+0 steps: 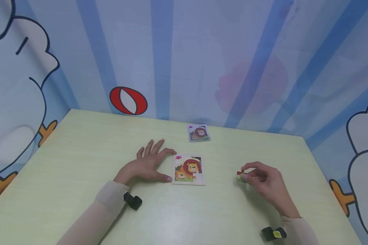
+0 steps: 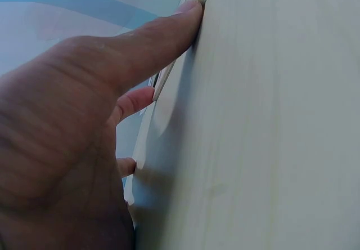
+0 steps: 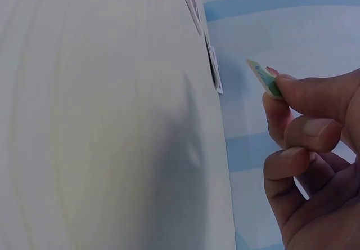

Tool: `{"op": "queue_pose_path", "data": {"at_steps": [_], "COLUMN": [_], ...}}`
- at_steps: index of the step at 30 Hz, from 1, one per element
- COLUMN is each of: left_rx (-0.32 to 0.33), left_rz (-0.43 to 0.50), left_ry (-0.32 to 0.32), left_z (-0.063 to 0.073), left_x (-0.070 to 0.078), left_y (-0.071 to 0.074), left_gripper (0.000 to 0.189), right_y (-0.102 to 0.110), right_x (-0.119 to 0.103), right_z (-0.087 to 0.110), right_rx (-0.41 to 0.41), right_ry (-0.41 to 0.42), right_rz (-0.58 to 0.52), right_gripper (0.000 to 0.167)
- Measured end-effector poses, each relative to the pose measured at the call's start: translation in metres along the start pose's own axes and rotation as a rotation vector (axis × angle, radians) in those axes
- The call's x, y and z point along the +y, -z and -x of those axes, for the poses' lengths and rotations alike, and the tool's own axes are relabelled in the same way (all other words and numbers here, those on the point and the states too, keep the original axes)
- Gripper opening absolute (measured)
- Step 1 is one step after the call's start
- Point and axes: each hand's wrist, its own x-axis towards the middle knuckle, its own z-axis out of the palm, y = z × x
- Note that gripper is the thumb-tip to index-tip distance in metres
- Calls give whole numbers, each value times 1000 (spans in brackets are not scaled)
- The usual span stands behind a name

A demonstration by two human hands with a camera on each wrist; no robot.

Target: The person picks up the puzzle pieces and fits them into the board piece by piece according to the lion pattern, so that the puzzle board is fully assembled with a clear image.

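A lion jigsaw puzzle [image 1: 188, 170] in a white frame lies flat on the table, with a pale gap at its lower right. My left hand [image 1: 147, 166] is spread at the puzzle's left side. Its thumb and index fingertip touch the frame near the lower and upper left corners; the other fingers reach away. To the right of the puzzle, my right hand [image 1: 265, 178] pinches a small jigsaw piece [image 3: 265, 81] between thumb and index finger. Green and red show on the piece, held above the table, and the remaining fingers are curled in.
Behind the puzzle lies a smaller lion picture card [image 1: 198, 133], near the table's back edge. The pale table [image 1: 110, 132] meets a blue striped cloth backdrop [image 1: 190, 61] with printed cartoon shapes. Each wrist wears a small black camera.
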Motion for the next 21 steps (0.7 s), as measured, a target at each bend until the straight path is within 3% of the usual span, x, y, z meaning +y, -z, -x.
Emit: {"op": "queue_pose_path", "data": {"at_steps": [21], "left_rx": [1], "left_rz": [-3], "left_ry": [-3], "left_z": [-1], "left_x": [-1], "left_y": [-1], "left_gripper": [93], "right_y": [-30], "right_x": [-17], "right_z": [-12], "right_rx": [-61], "right_ry": [4], "right_rz": [-92], "right_gripper": [19]}}
